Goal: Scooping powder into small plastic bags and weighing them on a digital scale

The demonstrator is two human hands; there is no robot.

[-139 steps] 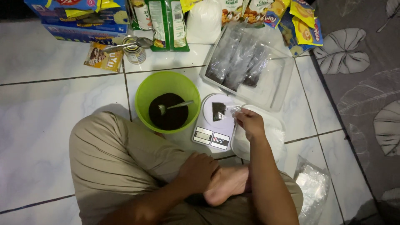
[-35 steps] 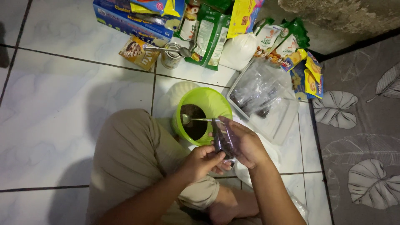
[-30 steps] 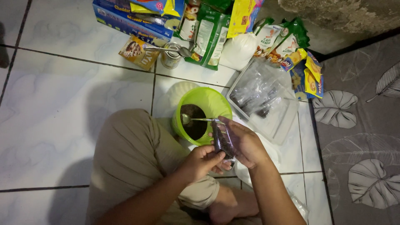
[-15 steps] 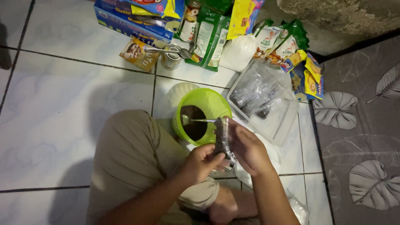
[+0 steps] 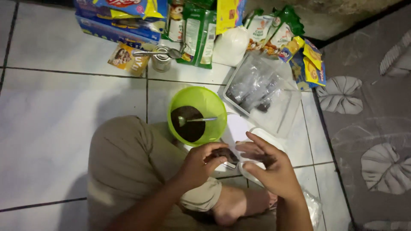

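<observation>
Setting: a person seated on a white tiled floor (image 5: 47,128), knee in tan trousers (image 5: 124,162) raised, bare foot (image 5: 233,205) tucked under the arms.
Left hand (image 5: 201,164): fingers curled round one end of a small clear plastic bag (image 5: 227,155) of dark powder, thumb pressed on top.
Right hand (image 5: 272,169): pinching the other end of that bag between thumb and lower fingers, the remaining fingers spread wide.
Change: a second ago the bag stood upright between both hands just beside the bowl; it now lies flat and lower, drawn out sideways. The filling looks done, and the handling reads as folding or closing the mouth.
Bag, appearance: thin, see-through, creased, dark brown contents bunched in the middle; its open edge is blurred, so sealed or not cannot be told.
Bag, position: held in the air over the lap, just in front of the green bowl (image 5: 198,115).
Bowl contents: dark powder with a metal spoon (image 5: 195,120) resting in it.
Beside the bowl: a clear plastic tub (image 5: 287,112) holding several similar filled bags.
Further back: a row of coloured packets (image 5: 201,30), a small tin (image 5: 162,60) with a spoon laid across.
</observation>
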